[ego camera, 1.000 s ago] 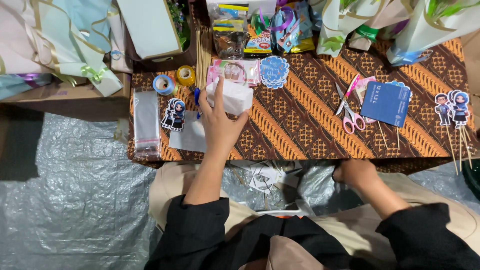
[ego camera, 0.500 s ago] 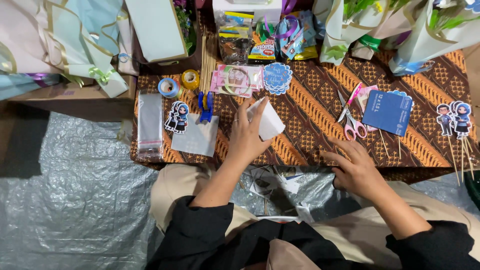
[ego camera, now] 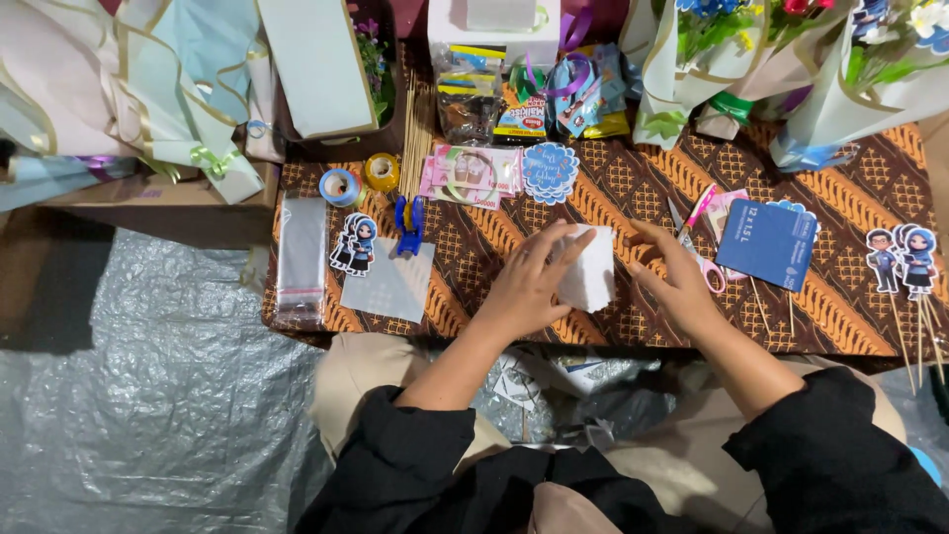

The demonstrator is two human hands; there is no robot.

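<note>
A white piece of paper lies on the brown patterned cloth of a low table. My left hand rests on its left part, fingers spread over it. My right hand sits just to the right of the paper, fingers apart, holding nothing. Pink-handled scissors lie beside my right hand, partly hidden by it.
A dark blue card and cartoon figure toppers on sticks lie at the right. At left are a figure cutout, a blue clip, tape rolls, clear sleeves. Wrapped bouquets and snack packs line the back.
My left hand has brought the white paper from the back left of the table down to the middle. My right hand rose from my lap to the table beside it.
</note>
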